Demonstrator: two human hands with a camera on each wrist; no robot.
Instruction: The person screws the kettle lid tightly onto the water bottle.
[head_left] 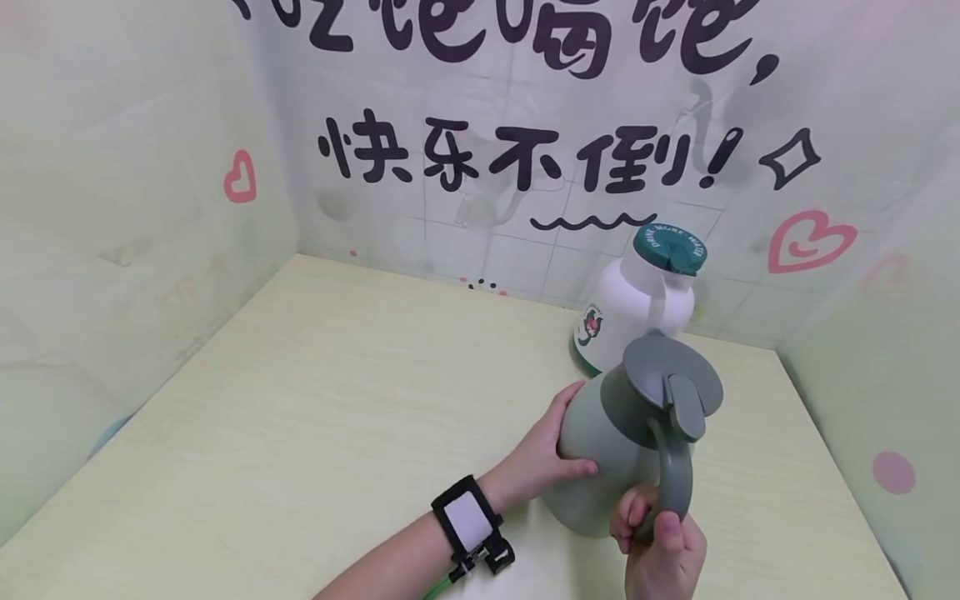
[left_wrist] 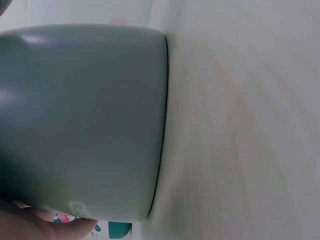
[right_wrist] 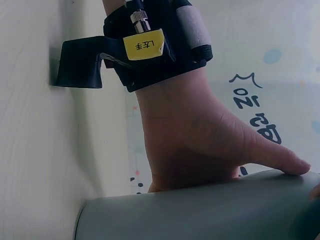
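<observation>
A grey-green insulated jug (head_left: 600, 454) with a dark grey lid and handle stands on the table at the right of the head view. Its smooth side fills much of the left wrist view. My left hand (head_left: 534, 458) holds the body from the left, thumb on the near side and fingers around the far side. In the right wrist view, that hand's thumb lies along the jug (right_wrist: 200, 215). Low on the handle (head_left: 678, 475), my right hand (head_left: 663, 546) grips with thumb and curled fingers; part of it is cut off by the frame.
Just behind the jug stands a white bottle (head_left: 637, 296) with a green lid and base, close to the back wall. The pale wooden table (head_left: 300, 417) is bounded by printed sheets at the back and sides. A camera strap (head_left: 468, 521) sits on the left wrist.
</observation>
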